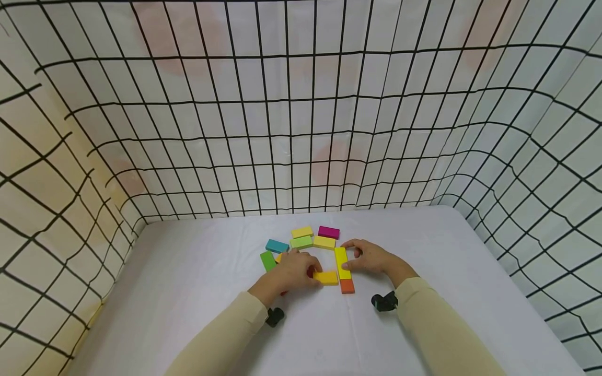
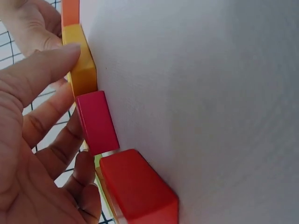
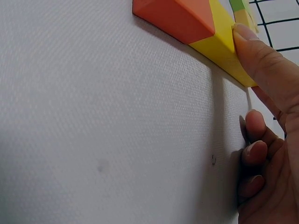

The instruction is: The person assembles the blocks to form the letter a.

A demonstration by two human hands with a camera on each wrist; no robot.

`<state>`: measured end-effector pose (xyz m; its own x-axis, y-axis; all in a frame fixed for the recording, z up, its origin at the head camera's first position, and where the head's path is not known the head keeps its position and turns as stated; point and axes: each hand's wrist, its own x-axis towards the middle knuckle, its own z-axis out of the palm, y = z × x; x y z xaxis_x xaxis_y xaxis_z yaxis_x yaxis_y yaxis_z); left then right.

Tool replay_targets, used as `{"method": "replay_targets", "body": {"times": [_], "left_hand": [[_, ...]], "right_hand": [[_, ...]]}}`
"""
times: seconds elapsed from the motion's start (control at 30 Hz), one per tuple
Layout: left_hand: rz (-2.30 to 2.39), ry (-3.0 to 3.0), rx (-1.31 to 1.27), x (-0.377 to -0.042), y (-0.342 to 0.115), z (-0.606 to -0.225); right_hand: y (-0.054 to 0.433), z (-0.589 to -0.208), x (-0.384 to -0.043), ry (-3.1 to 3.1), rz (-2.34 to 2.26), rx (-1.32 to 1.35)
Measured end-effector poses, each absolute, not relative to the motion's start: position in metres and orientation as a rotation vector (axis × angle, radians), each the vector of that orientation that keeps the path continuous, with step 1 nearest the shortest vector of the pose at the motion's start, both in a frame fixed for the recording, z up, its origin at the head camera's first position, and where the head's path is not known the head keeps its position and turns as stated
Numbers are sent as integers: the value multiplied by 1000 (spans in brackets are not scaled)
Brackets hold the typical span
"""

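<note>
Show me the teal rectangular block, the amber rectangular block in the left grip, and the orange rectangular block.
Teal rectangular block (image 1: 277, 245): head view, on its top face.
Amber rectangular block (image 1: 328, 277): head view, on its uncovered top face.
Orange rectangular block (image 1: 347, 285): head view, on its top face.

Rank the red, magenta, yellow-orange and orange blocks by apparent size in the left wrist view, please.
1. Red block, clearly largest, though nearness may enlarge it.
2. Magenta block and yellow-orange block: too alike to rank, the latter partly covered.
3. Orange block, smallest showing, cut off at the top edge.
</note>
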<state>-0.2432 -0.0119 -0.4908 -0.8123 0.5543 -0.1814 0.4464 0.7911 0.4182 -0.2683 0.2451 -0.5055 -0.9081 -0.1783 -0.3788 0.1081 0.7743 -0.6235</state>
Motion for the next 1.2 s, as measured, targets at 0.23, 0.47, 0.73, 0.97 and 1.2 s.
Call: {"method": "replay_targets", "body": {"times": [0.23,0.47,0.73,0.97,1.2], "left_hand": [[544,2641,815,-239,-11,-491],[511,2637,866,-238,-9,-491],[500,2628,881,-237,-7,-492],[502,2623,892,-235,-6,-489],[511,2616,888,-235,-6,-489]], "right_hand": [[244,-504,-269,2543,-929,-46],[245,-504,-269,2536,-935,-40],[248,-508,-269,2547,-921,-36],[250,-510,-270,2538,-944,-43],[249,-508,-271,2531,-953,-61]]}}
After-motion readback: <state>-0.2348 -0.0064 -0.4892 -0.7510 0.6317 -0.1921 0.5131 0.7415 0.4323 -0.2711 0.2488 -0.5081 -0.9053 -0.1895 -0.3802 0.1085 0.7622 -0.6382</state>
